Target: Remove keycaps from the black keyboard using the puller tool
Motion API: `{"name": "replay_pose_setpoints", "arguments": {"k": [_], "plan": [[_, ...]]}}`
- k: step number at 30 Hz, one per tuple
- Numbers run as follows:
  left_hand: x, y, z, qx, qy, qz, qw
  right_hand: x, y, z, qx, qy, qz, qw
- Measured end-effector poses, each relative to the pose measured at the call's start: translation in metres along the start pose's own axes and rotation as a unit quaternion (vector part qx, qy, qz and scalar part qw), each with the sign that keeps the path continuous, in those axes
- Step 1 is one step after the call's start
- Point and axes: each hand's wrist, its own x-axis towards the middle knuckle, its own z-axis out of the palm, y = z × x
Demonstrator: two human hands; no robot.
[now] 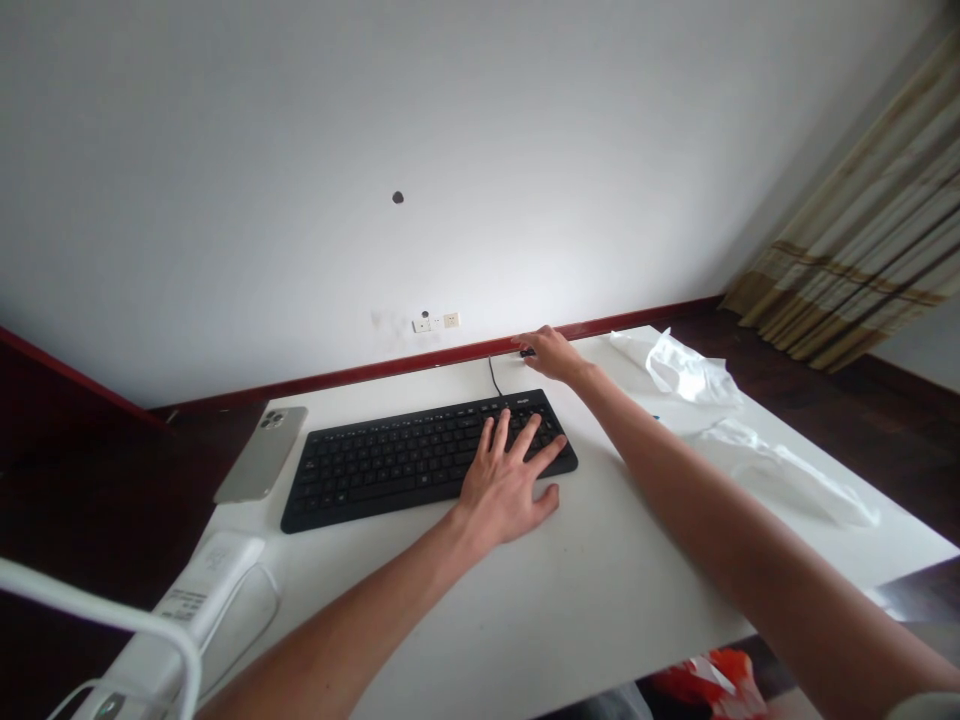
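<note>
A black keyboard point(390, 462) lies across the white table point(600, 590). My left hand point(510, 480) rests flat on the keyboard's right end, fingers spread. My right hand point(551, 352) reaches to the table's far edge, behind the keyboard, and its fingers pinch a small black thing point(527, 352), which looks like the end of the keyboard's black cable point(495, 378). The cable runs from the keyboard's back edge toward that hand.
A silver phone point(262, 452) lies face down left of the keyboard. A white power strip point(191, 600) with a white cord sits at the near left corner. Crumpled clear plastic bags point(694, 372) lie on the right. A wall socket point(436, 322) is behind the table.
</note>
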Motion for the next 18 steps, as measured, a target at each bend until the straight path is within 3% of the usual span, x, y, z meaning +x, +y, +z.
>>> {"name": "replay_pose_setpoints", "arguments": {"k": [4, 9, 14, 18], "plan": [[0.000, 0.000, 0.000, -0.003, 0.001, 0.002, 1.000, 0.002, -0.008, -0.008, 0.041, -0.022, -0.012, 0.999], [-0.001, -0.001, 0.003, -0.001, 0.004, 0.000, 1.000, -0.001, -0.032, -0.044, 0.136, -0.057, -0.049, 0.988], [-0.002, -0.001, 0.003, 0.004, 0.002, 0.001, 1.000, -0.012, -0.061, -0.079, 0.167, -0.165, -0.042, 0.971], [-0.003, 0.000, 0.003, 0.012, 0.009, -0.008, 1.000, -0.017, -0.073, -0.084, 0.153, -0.259, -0.060, 0.952]]}}
